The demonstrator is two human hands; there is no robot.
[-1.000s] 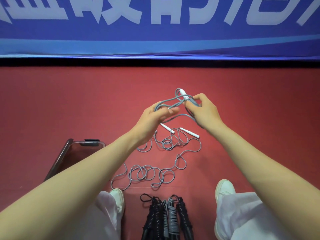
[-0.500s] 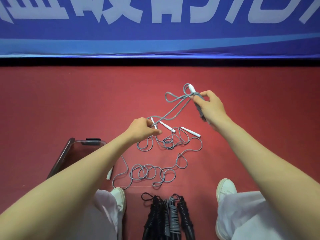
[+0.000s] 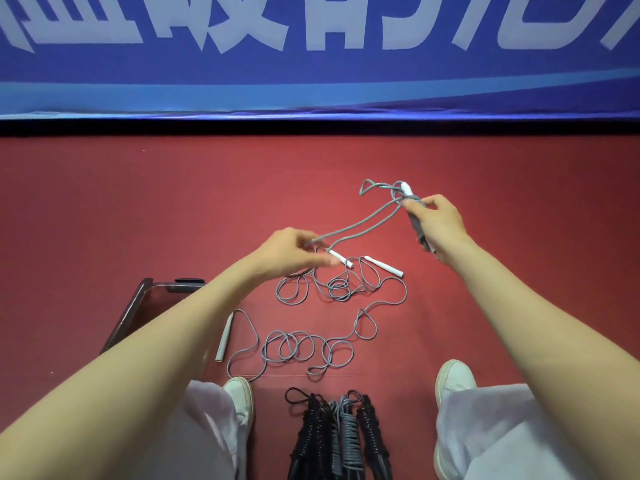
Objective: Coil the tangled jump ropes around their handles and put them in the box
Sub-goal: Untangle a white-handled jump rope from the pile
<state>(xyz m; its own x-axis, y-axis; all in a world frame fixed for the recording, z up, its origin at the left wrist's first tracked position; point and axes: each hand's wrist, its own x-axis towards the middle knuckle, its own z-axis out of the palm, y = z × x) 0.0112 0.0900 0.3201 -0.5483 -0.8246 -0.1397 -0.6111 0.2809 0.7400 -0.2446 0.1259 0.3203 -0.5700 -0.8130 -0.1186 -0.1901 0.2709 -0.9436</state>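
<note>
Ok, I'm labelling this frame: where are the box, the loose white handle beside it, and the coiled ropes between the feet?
box [image 3: 126, 311]: head view, dark left rim.
white handle [image 3: 225, 337]: head view, middle of its shaft.
coiled ropes [image 3: 348, 431]: head view, grey coil in the bundle's middle.
</note>
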